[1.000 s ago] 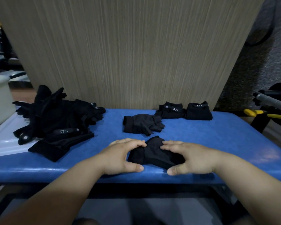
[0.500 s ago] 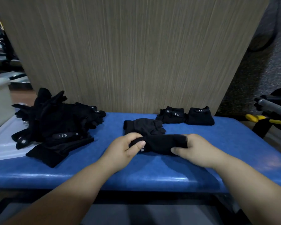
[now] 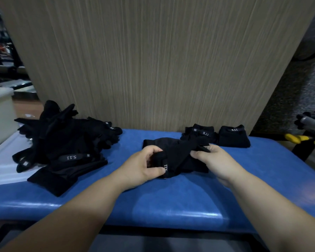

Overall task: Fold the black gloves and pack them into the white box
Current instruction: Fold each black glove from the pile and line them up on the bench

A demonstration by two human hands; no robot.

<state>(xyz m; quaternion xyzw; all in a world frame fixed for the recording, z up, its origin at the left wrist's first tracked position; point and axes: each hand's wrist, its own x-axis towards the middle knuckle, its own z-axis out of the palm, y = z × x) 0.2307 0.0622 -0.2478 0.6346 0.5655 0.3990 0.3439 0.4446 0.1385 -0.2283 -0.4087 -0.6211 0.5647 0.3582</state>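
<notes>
Folded glove [image 3: 178, 160] set on second glove [image 3: 160, 142]
Left hand [image 3: 144, 167] and right hand [image 3: 216, 160], fingers curled round it, have carried it back from the table [image 3: 171, 206] edge; pairing seems next.

held glove [image 3: 176, 157]: was pressed flat at lower centre near the front edge of the blue table [image 3: 171, 206]; now bunched and lifted to mid-frame.
left hand [image 3: 142, 166]: was flat on top; now its fingers curl round the left end, thumb by the white lettering.
right hand [image 3: 215, 160]: was flat; now its fingertips pinch the right end.
second glove [image 3: 156, 141]: was apart; now overlapped, only its upper left part showing.
</notes>
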